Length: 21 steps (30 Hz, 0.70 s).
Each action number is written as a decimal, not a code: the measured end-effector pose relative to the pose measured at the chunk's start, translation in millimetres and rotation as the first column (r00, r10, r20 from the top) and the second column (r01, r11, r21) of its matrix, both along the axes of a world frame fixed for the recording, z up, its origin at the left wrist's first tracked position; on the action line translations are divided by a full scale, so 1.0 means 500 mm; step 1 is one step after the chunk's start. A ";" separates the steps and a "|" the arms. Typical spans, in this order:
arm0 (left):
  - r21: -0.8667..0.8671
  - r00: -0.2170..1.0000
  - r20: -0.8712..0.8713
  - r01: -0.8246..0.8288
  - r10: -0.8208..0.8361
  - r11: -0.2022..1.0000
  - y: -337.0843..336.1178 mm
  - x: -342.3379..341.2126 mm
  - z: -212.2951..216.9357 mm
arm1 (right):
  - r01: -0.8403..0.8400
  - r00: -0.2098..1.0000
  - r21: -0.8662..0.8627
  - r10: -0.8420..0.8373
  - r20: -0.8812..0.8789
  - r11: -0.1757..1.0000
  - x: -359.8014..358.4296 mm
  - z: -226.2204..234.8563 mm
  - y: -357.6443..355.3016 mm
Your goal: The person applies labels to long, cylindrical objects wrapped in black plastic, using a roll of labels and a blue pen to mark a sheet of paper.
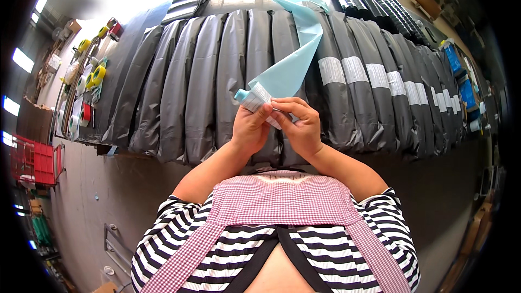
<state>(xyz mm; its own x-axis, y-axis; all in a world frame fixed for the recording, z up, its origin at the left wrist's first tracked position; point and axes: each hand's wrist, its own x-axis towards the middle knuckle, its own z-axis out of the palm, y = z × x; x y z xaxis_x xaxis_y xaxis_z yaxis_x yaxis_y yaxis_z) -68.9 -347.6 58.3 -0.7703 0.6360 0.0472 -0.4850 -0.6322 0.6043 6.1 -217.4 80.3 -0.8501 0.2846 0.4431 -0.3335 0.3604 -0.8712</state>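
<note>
In front of my chest both hands are closed on a strip of labels [255, 97]. My left hand [251, 129] pinches its curled, rolled end from the left, thumb on top. My right hand [302, 127] grips the white printed side from the right, fingertips nearly meeting the left thumb. From the hands a light blue backing paper [296, 59] trails away over the packages to the far side. Beneath it lie long dark grey plastic-wrapped packages [203, 87], side by side. Those on the right carry white labels [376, 75]; the ones on the left show none.
Tape rolls [99, 75] in yellow, white and red lie at the table's left end. Clear and black rolled items [374, 0] rest at the far right. Blue boxes [455, 59] stand at the right end. A red cart [37, 158] is on the floor at left.
</note>
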 end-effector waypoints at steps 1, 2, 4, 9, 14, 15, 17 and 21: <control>-0.001 1.000 0.001 0.002 -0.002 1.000 0.000 0.004 0.003 | 0.006 1.000 -0.037 -0.006 -0.005 0.999 0.001 0.000 -0.001; -0.001 1.000 -0.011 -0.002 0.002 1.000 0.001 0.007 0.009 | 0.010 1.000 -0.072 -0.011 -0.012 0.997 0.000 0.001 0.000; -0.001 1.000 -0.023 -0.006 0.006 1.000 0.002 0.005 0.006 | -0.016 1.000 -0.188 0.021 0.023 0.982 0.000 0.001 0.005; -0.152 0.951 -0.293 -0.150 0.100 0.977 0.007 -0.006 -0.009 | -0.060 0.973 -0.523 0.166 0.158 0.850 -0.012 -0.006 0.040; -0.279 0.972 -0.225 -0.135 0.072 0.951 -0.012 -0.019 -0.029 | -0.028 0.903 -0.583 0.271 0.333 0.812 -0.058 0.013 0.147; -0.326 0.990 -0.144 -0.051 0.003 0.944 -0.019 -0.026 -0.028 | -0.033 0.880 -0.602 0.309 0.361 0.798 -0.077 0.014 0.180; -0.326 0.997 -0.077 -0.001 -0.025 0.946 -0.044 -0.047 -0.033 | 0.017 0.823 -0.616 0.339 0.457 0.788 -0.094 0.043 0.249; -0.337 0.983 0.184 0.060 0.003 0.940 -0.092 -0.120 -0.052 | 0.051 0.815 -0.679 0.363 0.453 0.732 -0.131 0.062 0.379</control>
<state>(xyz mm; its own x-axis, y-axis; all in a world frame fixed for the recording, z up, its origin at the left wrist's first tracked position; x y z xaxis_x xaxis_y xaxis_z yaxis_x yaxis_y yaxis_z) -128.8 -393.5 32.4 -0.7271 0.6113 -0.3125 -0.6198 -0.3888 0.6817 -59.4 -27.8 111.4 -0.9340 0.1552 -0.3219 0.2502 -0.3591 -0.8991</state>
